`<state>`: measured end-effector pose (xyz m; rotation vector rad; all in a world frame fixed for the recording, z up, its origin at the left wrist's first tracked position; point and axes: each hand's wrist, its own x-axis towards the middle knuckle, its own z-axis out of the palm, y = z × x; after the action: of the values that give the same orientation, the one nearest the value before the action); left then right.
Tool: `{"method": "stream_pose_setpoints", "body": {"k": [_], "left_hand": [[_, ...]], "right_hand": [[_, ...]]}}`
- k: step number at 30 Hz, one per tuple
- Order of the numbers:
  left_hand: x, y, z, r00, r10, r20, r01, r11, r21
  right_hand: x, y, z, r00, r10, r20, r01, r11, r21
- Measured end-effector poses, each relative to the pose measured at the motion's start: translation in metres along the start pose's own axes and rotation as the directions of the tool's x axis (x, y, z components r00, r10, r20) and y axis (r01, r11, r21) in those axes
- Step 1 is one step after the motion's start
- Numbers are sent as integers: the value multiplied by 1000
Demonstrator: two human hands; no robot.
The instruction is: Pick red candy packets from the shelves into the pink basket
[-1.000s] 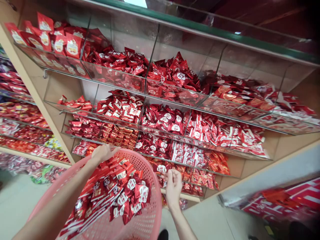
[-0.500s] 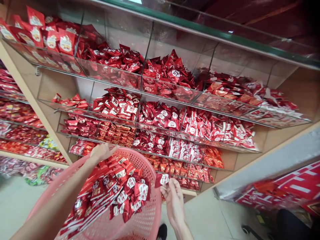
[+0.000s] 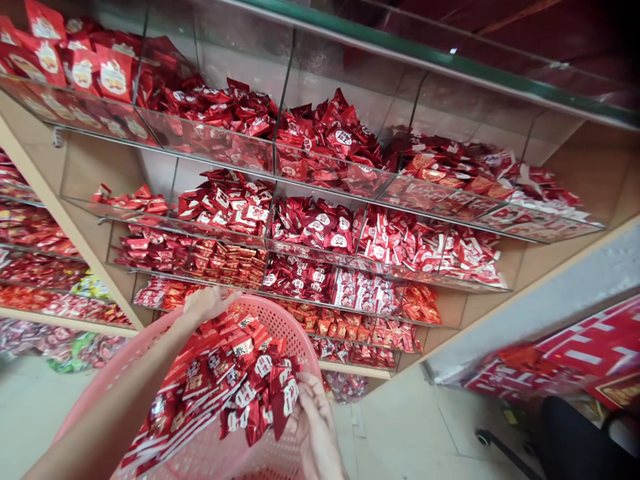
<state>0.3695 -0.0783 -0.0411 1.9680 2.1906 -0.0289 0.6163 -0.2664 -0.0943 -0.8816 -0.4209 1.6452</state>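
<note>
A pink plastic basket (image 3: 284,319) with a perforated wall sits low in view, tilted toward me. My left hand (image 3: 207,303) grips its far rim, the forearm crossing over the left side. Rows of red wrapped snack packets (image 3: 200,380) lie inside, with darker red, white-labelled ones nearer the right wall. My right hand (image 3: 316,417) is over the basket's right edge. Between its thumb and fingers is a dark red snack packet (image 3: 286,404) with a white label, held just above the other packets. Part of that packet is hidden by the fingers.
Ahead stands a wooden shelf unit with clear-fronted compartments (image 3: 215,143) full of red packets. Another shelf (image 3: 37,233) is at the left. A black chair (image 3: 570,433) and red printed boxes (image 3: 575,353) stand at the lower right.
My right hand has moved left with the packet, from outside the basket's right rim to over the packets inside. My left hand stays on the rim. The view has shifted slightly.
</note>
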Motion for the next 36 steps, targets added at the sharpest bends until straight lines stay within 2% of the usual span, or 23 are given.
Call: {"method": "stream_pose_setpoints", "body": {"k": [9, 15, 22, 24, 26, 29, 31, 34, 36], "left_hand": [[-3, 4, -4, 1000, -3, -18, 3, 999, -36], [-3, 10, -6, 1000, 22, -16, -23, 999, -29], [1, 8, -1, 1000, 9, -24, -10, 999, -42], [2, 6, -1, 1000, 3, -26, -4, 999, -43], [2, 4, 0, 999, -3, -32, 2, 999, -45], [3, 2, 0, 999, -8, -38, 6, 999, -50], [3, 1, 0, 999, -10, -43, 7, 999, -54], [2, 2, -1, 999, -18, -51, 15, 998, -53], [1, 2, -2, 999, -19, -47, 16, 999, -49]], "right_hand": [[-4, 6, 2, 998, 60, -22, -60, 998, -12], [-4, 13, 2, 980, 196, 14, -197, 976, 95], [-6, 11, 9, 919, 388, -75, -380, 920, 98], [-9, 6, 12, 895, 441, -73, -436, 897, 76], [-10, -5, 12, 890, 453, -47, -451, 891, 53], [-5, -27, 9, 893, 444, 75, -447, 895, 20], [2, -44, 5, 897, 419, 140, -428, 902, 46], [11, -61, 1, 923, 348, 167, -365, 927, 88], [15, -65, -1, 937, 303, 172, -312, 950, 23]]}}
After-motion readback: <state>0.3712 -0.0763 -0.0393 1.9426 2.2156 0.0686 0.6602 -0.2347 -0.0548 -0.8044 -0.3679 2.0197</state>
